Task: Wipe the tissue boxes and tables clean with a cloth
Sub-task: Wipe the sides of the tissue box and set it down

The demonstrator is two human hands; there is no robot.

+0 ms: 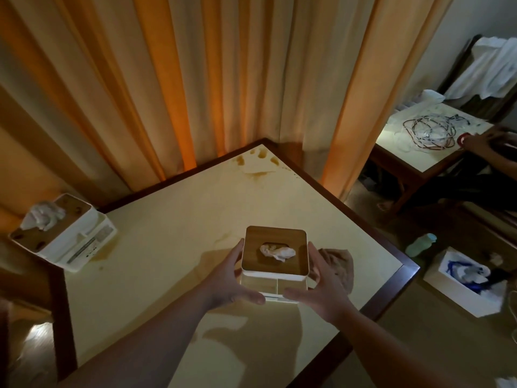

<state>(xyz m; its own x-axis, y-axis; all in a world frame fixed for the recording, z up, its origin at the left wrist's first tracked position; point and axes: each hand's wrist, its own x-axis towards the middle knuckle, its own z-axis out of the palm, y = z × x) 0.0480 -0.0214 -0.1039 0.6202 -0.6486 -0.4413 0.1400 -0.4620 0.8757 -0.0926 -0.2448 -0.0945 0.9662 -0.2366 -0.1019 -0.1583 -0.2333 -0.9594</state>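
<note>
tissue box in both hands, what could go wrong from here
1. The left hand and right hand both grip the tissue box, so neither holds the cloth lying on the table; wiping may stall.
2. Brown stains mark the far corner; setting the box there could soil it.
3. The second tissue box looks to overhang the table's left edge and might fall if bumped.
</note>
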